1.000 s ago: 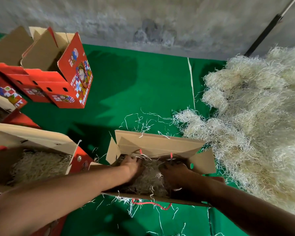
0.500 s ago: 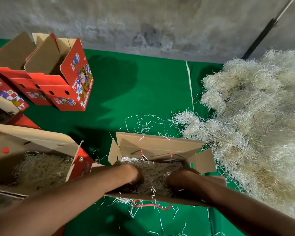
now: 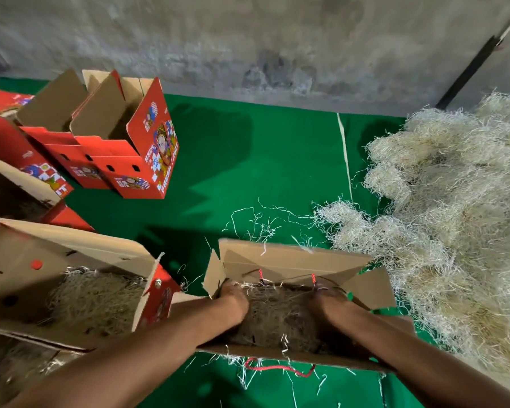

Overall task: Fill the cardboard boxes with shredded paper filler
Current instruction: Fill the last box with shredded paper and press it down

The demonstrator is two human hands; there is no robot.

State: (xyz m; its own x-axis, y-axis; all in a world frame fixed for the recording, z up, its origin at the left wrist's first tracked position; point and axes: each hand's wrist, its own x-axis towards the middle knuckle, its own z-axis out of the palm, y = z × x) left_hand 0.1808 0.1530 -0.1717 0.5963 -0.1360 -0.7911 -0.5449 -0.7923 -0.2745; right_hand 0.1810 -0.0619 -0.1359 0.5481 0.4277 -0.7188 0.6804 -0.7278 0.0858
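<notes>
We look down at our two hands inside an open box (image 3: 292, 260) on green cloth (image 3: 262, 160). Our left hand (image 3: 233, 298) and right hand (image 3: 327, 301) press on the filler (image 3: 277, 316) in it; the fingers are hidden. A big pile (image 3: 454, 216) of shredded paper lies to the right. Left sits a filled box (image 3: 56, 254), and beyond it red boxes (image 3: 124, 160) near a grey wall (image 3: 248, 39).

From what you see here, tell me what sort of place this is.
Probably a makeshift packing area on the floor, perhaps for fruit. A large heap of shredded paper lies on a green floor cloth below a bare concrete wall, with printed red boxes waiting open nearby.
</notes>
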